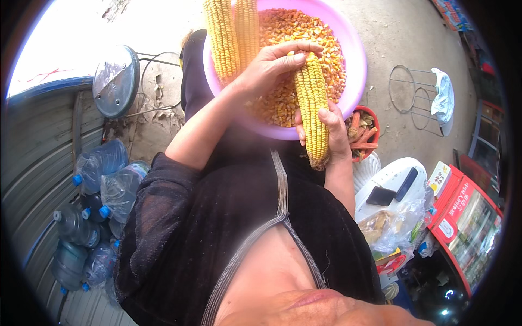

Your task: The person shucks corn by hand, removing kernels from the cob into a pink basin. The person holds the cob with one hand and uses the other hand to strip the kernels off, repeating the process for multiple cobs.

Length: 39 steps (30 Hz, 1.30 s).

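Observation:
A yellow corn cob (312,106), full of kernels, slants over a pink basin (358,69). My left hand (277,61) grips its far end, with fingers over the tip and thumb against the side. Around the cob's near half wraps my right hand (334,128), the husk-end tuft sticking out below it. Loose yellow and orange corn kernels (281,106) lie in the basin, partly hidden by my hands. Two more unshelled cobs stand out at the basin's left side, one corn cob (222,38) in front of another corn cob (247,32).
A red bucket (377,126) holding stripped cobs stands right of the basin. Stools lie on the floor, a round-topped stool (116,81) left and a bag-covered stool (442,102) right. A white table (401,167) carries phones and plastic bags. Large water bottles (73,228) crowd the lower left.

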Motion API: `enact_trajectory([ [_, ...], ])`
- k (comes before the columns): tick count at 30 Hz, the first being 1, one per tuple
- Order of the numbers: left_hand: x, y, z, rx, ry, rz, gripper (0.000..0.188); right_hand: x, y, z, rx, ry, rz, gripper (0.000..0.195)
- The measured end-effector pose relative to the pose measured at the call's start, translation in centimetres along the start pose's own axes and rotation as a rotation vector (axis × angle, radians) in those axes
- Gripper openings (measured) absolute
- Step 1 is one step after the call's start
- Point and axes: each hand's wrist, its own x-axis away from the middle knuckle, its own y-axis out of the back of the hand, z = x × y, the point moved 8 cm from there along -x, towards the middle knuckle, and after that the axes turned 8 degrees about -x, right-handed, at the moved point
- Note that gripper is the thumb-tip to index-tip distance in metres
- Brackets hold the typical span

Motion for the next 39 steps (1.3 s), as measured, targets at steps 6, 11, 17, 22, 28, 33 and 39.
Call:
enact_trajectory([
  [6, -0.6, 0.2, 0.0, -0.049, -0.007, -0.099, 0.030, 0.1, -0.1, -0.1, -0.058, -0.014, -0.009, 0.050],
  [11, -0.8, 0.9, -0.1, -0.541, -0.120, -0.143, 0.025, -0.2, -0.3, -0.2, 0.015, 0.000, 0.003, 0.049],
  [17, -0.8, 0.4, -0.2, -0.169, -0.191, -0.080, 0.029, -0.3, -0.5, 0.0, 0.044, 0.039, 0.022, 0.046],
  [22, -0.2, -0.4, -0.4, -0.210, -0.062, -0.145, 0.026, -0.5, -0.2, -0.2, 0.097, 0.088, 0.011, 0.042],
  [28, -0.7, 0.3, -0.1, -0.466, -0.113, -0.213, 0.028, -0.5, -0.3, -0.3, 0.157, 0.104, -0.002, 0.040],
  [33, -0.8, 0.2, 0.7, -0.107, -0.025, -0.081, 0.033, -0.3, -0.8, -0.1, 0.065, 0.057, 0.047, 0.045],
  [39, -0.3, -0.9, 0.5, 0.218, 0.048, -0.053, 0.038, 0.1, -0.4, -0.9, -0.164, -0.023, 0.032, 0.051],
])
